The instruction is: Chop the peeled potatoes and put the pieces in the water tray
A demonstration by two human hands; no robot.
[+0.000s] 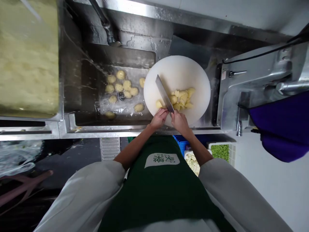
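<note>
My right hand [180, 121] is wrapped round the handle end of a broad-bladed cleaver [164, 91]. The blade slants up and left across a round white cutting board [200, 75]. Left of the blade, the curled fingers of my left hand [159, 118] close on a peeled potato [159, 103], partly hidden by those fingers. To the right of the cleaver lies a heap of pale yellow potato slices [183, 98].
Several peeled potatoes [126, 85] sit in the wet steel sink [96, 120] to the left, below a tap [112, 38]. A large tub [60, 64] of pale yellow pieces in liquid stands far left. At right are a smaller basin [229, 96] and a purple cloth [282, 125].
</note>
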